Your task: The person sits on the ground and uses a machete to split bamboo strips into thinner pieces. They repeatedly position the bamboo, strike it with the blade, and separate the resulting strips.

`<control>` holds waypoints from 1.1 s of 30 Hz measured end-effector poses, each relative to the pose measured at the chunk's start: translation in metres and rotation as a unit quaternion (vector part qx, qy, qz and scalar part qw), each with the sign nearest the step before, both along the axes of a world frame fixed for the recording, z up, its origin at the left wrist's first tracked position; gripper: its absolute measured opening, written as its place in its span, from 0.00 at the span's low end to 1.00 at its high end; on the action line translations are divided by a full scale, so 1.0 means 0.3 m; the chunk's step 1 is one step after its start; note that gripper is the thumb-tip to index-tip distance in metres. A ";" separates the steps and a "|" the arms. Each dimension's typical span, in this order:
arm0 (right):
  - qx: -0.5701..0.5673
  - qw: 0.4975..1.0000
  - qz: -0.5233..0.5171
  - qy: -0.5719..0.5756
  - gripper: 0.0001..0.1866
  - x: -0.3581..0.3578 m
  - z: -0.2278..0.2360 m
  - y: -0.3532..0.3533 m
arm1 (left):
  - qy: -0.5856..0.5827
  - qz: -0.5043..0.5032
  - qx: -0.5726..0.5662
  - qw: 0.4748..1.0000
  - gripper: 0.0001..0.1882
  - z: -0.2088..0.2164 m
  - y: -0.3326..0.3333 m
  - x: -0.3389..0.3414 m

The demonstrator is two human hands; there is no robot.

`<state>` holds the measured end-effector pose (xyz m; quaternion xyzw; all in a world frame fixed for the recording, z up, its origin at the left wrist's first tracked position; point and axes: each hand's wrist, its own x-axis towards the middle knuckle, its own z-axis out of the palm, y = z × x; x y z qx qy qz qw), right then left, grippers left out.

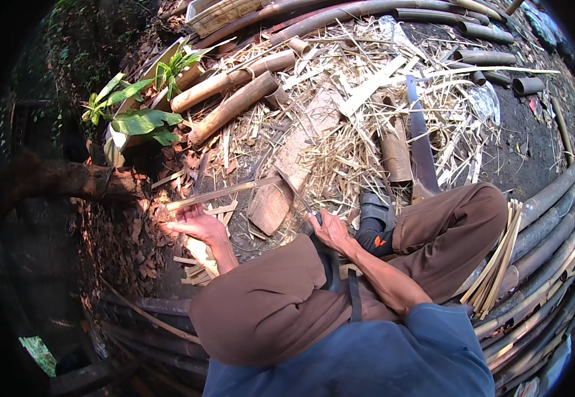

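Observation:
My left hand (201,226) is turned palm up, and its fingers bear a long, narrow bamboo strip (224,192) near the strip's left end. The thumb stands apart from the strip. In my right hand (331,231) is a knife (297,192), gripped by its handle, with the thin blade pointing up and to the left. The blade's tip meets the strip's far end above a worn wooden board (271,210). Several split bamboo pieces (198,271) lie beside my left forearm.
Pale shavings (327,159) cover the ground ahead. A saw blade (421,132) lies by a bamboo section (395,149) beyond my foot. Thick bamboo pieces (234,106) and a leafy plant (142,122) are at the left. At the right, a bundle of strips (499,264) leans on stacked poles (545,231).

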<state>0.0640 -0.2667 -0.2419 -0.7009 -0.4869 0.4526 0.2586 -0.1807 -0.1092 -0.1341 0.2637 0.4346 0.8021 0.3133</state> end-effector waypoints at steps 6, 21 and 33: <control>0.028 0.999 0.021 0.013 0.24 -0.044 0.121 0.031 | 0.125 -0.020 0.051 0.991 0.16 0.078 0.056 0.147; 0.019 0.998 -0.008 0.052 0.24 0.012 0.090 0.049 | 0.144 -0.013 0.082 0.986 0.12 0.087 -0.001 0.282; 0.084 0.995 0.029 0.049 0.20 -0.066 0.149 0.052 | 0.144 -0.042 0.022 0.988 0.12 0.083 0.050 0.241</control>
